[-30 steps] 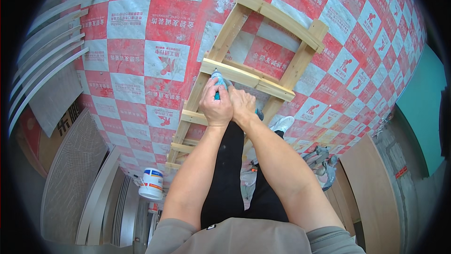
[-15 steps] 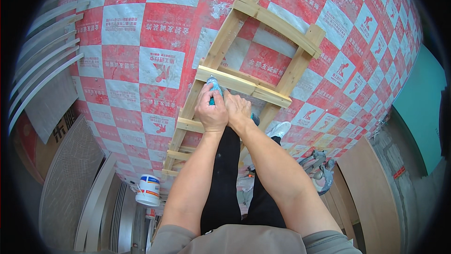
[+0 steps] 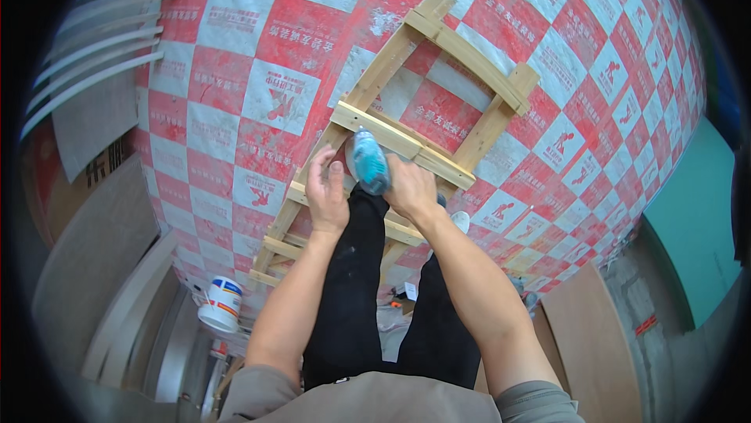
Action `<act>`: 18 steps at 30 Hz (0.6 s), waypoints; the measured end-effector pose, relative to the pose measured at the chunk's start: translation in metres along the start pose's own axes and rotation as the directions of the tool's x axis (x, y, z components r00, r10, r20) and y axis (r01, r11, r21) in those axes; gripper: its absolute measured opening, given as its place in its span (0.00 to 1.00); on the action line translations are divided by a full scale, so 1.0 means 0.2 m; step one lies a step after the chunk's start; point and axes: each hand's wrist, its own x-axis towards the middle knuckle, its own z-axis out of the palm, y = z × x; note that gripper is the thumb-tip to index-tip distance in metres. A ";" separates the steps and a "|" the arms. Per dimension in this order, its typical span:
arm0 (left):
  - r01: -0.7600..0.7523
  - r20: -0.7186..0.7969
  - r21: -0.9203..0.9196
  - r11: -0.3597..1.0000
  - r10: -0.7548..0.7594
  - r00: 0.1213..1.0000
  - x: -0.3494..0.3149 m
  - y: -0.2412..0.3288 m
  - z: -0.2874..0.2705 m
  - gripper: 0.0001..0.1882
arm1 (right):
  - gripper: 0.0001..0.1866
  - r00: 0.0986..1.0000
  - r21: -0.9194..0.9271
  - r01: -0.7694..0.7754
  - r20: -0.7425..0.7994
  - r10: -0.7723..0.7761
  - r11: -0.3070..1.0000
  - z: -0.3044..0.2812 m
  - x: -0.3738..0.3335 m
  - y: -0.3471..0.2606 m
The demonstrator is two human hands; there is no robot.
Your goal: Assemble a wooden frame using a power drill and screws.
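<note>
In my right hand [image 3: 412,188] is a teal power drill [image 3: 370,162], its fingers wrapped round the grip at the tool's right side. The drill's front end lies close to the left part of a wooden crosspiece [image 3: 399,140]; whether it touches is hard to tell. My left hand [image 3: 325,195] hangs just left of the drill with fingers apart, holding nothing. Beneath both hands lies a ladder-like frame of pale timber [image 3: 379,71], with several crosspieces fixed over two long rails. My legs partly hide its nearer rungs.
Red and white checked sheeting [image 3: 235,102] covers the floor. A white bucket [image 3: 221,307] stands at the lower left, near long boards [image 3: 117,313]. Pale strips [image 3: 94,87] lean at the far left. A green panel [image 3: 692,220] and brown board [image 3: 591,329] lie at right.
My left hand has let go of the drill and moved left, its fingers opening. The drill has turned so more of its body shows, still in my right hand. The view has shifted slightly.
</note>
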 end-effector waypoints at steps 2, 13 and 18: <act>0.196 0.041 0.073 0.978 -0.200 0.979 -0.14 0.01 -0.15 0.21 | 0.15 0.999 -0.006 0.016 -0.050 -0.016 1.000 -0.07 -0.18 0.15; 0.723 -0.434 0.159 0.672 -0.610 0.663 -2.05 -0.51 -0.63 0.16 | 0.19 0.981 -0.323 -0.187 -0.012 0.194 0.928 -0.46 -0.95 1.23; 0.865 -0.245 0.160 0.477 -0.829 0.502 -2.97 -0.58 -0.02 0.21 | 0.21 0.993 -0.301 -0.030 0.103 0.064 0.953 -0.53 -1.13 1.41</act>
